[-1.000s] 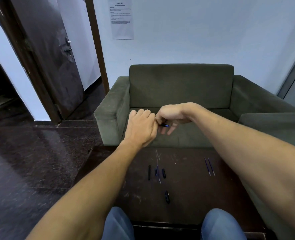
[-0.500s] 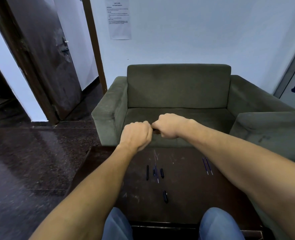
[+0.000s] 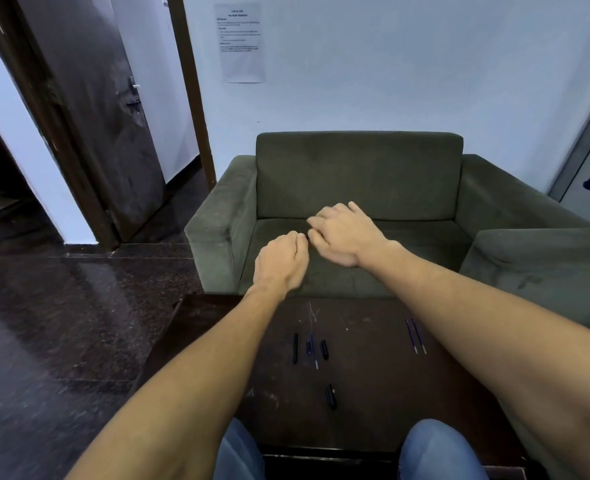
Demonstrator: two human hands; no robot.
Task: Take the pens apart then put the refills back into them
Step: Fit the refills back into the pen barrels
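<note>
1. L hand (image 3: 281, 261) curled tight, R hand (image 3: 342, 233) half-curled; fingertips meet, both raised in front of sofa (image 3: 356, 174).
2. What they grip is hidden, can't tell; only a dark speck shows betw. them.
3. On table (image 3: 373, 393): barrel (image 3: 295, 347), refill (image 3: 313, 351), 2 short dark pieces (image 3: 324, 348) centre; 2 refills (image 3: 415, 336) near R forearm.

Reaches forward with both bare arms, the left forearm (image 3: 196, 375) angled in from 7 o'clock, the right forearm (image 3: 477, 323) from 4 o'clock, meeting just above mid-frame. Holds the left hand (image 3: 281, 261) back-up in a curled fist, knuckles toward 1 o'clock. Sets the right hand (image 3: 344, 233) at 1 o'clock of it, back-up, fingers (image 3: 321, 216) bent and slightly spread, tips against the left knuckles. Hides any grip from view. Sits with knees (image 3: 241, 452) at 6 o'clock.
</note>
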